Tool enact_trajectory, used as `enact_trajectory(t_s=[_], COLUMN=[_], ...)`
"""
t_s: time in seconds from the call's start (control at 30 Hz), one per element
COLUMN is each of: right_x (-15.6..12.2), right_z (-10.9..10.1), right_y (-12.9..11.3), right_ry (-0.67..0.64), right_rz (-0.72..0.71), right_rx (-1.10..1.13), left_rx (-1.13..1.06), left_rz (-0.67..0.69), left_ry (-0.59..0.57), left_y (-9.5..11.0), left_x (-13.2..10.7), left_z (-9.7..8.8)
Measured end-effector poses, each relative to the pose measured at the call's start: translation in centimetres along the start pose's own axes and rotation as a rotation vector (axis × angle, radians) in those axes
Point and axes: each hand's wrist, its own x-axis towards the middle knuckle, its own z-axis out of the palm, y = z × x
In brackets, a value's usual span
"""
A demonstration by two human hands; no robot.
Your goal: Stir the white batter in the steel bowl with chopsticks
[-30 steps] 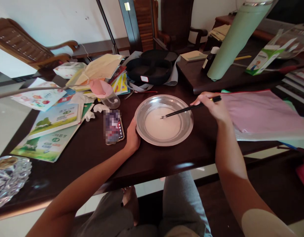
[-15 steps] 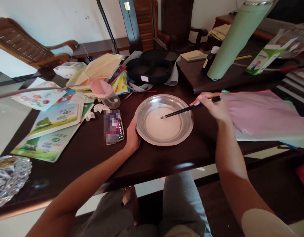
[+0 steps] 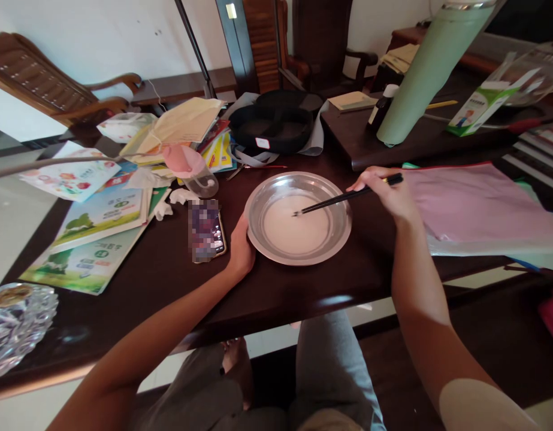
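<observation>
A round metal bowl (image 3: 334, 239) holding a white liquid sits near the front edge of a dark wooden table (image 3: 159, 269). My left hand (image 3: 241, 248) is pressed against the bowl's left rim, fingers curled round it. My right hand (image 3: 386, 188) is closed on a pair of black chopsticks (image 3: 334, 200) at the bowl's right side. Their tips rest in the white liquid near the bowl's middle.
A phone (image 3: 205, 230) lies just left of the bowl. Books and papers (image 3: 100, 218) and a pink-lidded cup (image 3: 193, 170) crowd the left. A black tray (image 3: 271, 127) is behind, a pink folder (image 3: 474, 206) to the right, a green bottle (image 3: 424, 72) on a raised desk, a glass dish (image 3: 15, 323) at the front left.
</observation>
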Motion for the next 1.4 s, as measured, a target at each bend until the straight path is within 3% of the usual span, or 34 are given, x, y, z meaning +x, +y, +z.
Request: enact_trajectory(t_s=[0.1, 0.2, 0.33, 0.43, 0.53, 0.63, 0.83, 0.9, 1.03, 1.1, 1.3, 1.4], right_x=[0.3, 0.1, -0.4, -0.3, 0.2, 0.3, -0.3, -0.3, -0.1, -0.2, -0.5, -0.4], right_z=[-1.2, -1.0, 0.7, 0.5, -0.9, -1.6, 0.8, 1.0, -0.4, -1.0, 0.7, 1.0], right_y=[0.8, 0.4, -1.1, -0.8, 0.3, 0.8, -1.1, -1.2, -0.1, 0.2, -1.2, -1.4], right_ry=[0.047, -0.074, -0.185, -0.08, 0.044, -0.025, -0.233, -0.173, 0.066, 0.105, -0.181, -0.152], right_rz=[0.016, 0.04, 0.043, 0.015, 0.015, 0.007, 0.04, 0.025, 0.01, 0.004, 0.044, 0.02], right_rx=[0.045, 0.088, 0.033, -0.006, 0.013, 0.083, 0.024, -0.005, -0.019, 0.007, 0.015, -0.024], left_rx=[-0.019, 0.029, 0.055, 0.046, 0.068, 0.069, 0.063, 0.026, 0.012, 0.021, 0.06, 0.056], left_rz=[-0.015, -0.002, 0.01, 0.003, 0.012, 0.008, -0.007, -0.015, -0.012, -0.009, -0.02, -0.023], left_ry=[0.006, 0.006, -0.028, -0.021, -0.024, -0.025, -0.004, 0.001, -0.033, -0.031, -0.018, -0.016], left_y=[0.1, 0.1, 0.0, 0.0, 0.1, 0.2, 0.2, 0.3, 0.5, 0.5, 0.6, 0.6], left_x=[0.0, 0.0, 0.0, 0.0, 0.0, -0.1, -0.1, -0.1, -0.2, -0.2, -0.2, -0.2], left_z=[0.0, 0.0, -0.1, -0.1, 0.0, 0.0, 0.1, 0.1, 0.2, 0.2, 0.2, 0.3])
